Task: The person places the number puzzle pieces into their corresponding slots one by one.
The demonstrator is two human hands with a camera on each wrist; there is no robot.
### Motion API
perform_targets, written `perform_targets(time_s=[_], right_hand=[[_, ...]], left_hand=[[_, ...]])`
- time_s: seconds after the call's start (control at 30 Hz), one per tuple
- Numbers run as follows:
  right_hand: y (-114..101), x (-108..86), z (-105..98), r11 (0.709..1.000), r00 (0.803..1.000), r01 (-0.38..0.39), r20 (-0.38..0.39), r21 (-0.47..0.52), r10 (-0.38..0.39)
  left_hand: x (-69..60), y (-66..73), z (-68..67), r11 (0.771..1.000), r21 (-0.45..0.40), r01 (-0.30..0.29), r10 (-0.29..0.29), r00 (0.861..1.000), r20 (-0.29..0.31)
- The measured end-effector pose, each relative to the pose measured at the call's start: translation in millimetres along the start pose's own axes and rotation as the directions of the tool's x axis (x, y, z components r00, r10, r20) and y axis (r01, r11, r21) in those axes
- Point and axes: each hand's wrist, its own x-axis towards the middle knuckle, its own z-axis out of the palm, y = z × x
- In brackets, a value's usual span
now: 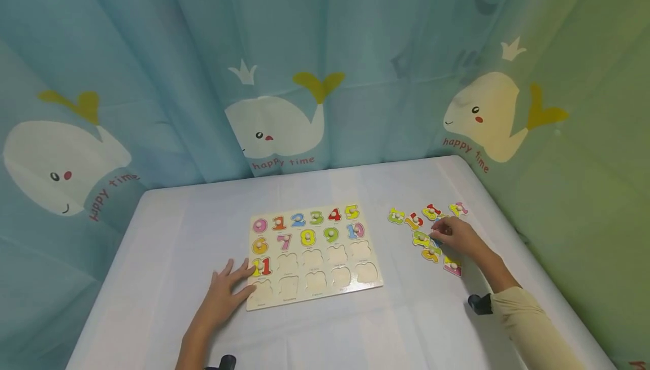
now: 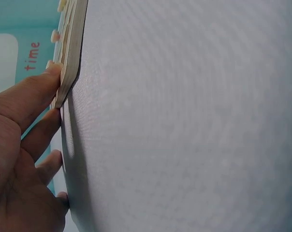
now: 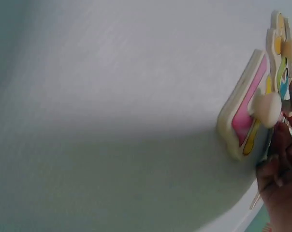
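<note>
A wooden number puzzle board (image 1: 325, 270) lies on the table, numbers 0 to 10 and the 11 piece (image 1: 266, 267) in its recesses. My left hand (image 1: 223, 290) rests at the board's left edge with fingers spread; in the left wrist view its thumb (image 2: 37, 89) touches the edge. Over the loose pieces to the right, my right hand (image 1: 457, 236) pinches a partly blue number piece (image 1: 434, 241), mostly hidden by the fingers. Closest in the right wrist view is a pink and yellow piece (image 3: 250, 104) with a round knob.
Around the right hand lie several loose knobbed pieces, among them a green one (image 1: 396, 216), a red and orange 15 (image 1: 413, 221) and a pink one (image 1: 452, 265). The white table (image 1: 178, 234) meets a whale-print curtain (image 1: 355, 122) at the back.
</note>
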Motion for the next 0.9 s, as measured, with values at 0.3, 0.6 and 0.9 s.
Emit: perform_targets(time_s=[0.3,0.6,0.9], right_hand=[[-3,-3.0,0,1.0,0.999,-0.002,-0.042,0.031,0.004],[-21,-1.9,5,0.994,0.992,0.102,0.065,0.031,-0.104],[-34,0.1,20,0.994,0.993,0.105,0.056,-0.018,-0.104]], left_hand=[[-1.3,-0.2,-0.4,1.0,-0.008,-0.002,0.001,1.0,-0.007],[-2.3,-0.1,0.2,1.0,-0.017,-0.009,0.008,1.0,-0.01],[-2.7,0.6,-0.8,1.0,-0.01,-0.005,0.005,1.0,-0.005]])
